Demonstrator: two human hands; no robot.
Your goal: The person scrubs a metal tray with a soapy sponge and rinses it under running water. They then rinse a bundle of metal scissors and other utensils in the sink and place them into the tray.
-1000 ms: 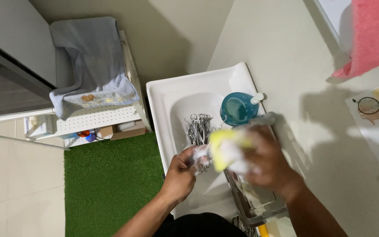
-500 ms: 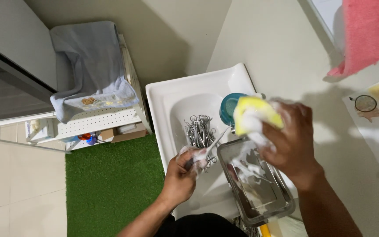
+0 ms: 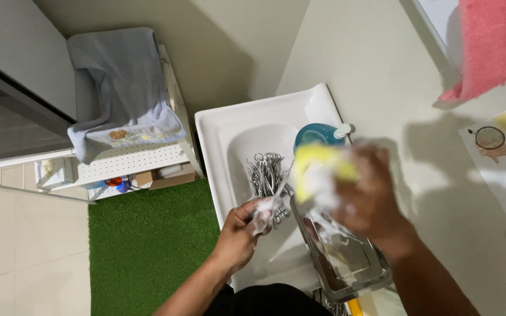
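My left hand [image 3: 246, 225] grips the handle end of a slim metal instrument [image 3: 279, 188], soapy with foam, over the white sink [image 3: 218, 129]. My right hand [image 3: 373, 199] holds a yellow sponge [image 3: 316, 169] covered in suds against the instrument's upper end; the hand is blurred. A pile of metal scissors-like instruments [image 3: 263, 172] lies in the sink basin. A metal tray [image 3: 346, 266] with foam in it rests at the sink's right edge, under my right hand.
A teal soap dispenser [image 3: 317, 136] stands at the sink's back rim. A white shelf [image 3: 130, 158] with a grey towel [image 3: 115, 88] stands to the left, over a green mat [image 3: 147, 246]. A pink cloth [image 3: 493, 47] hangs at the upper right.
My right hand with the sponge went up to the right, then came back left and down onto the instrument. My left hand kept its hold over the sink.
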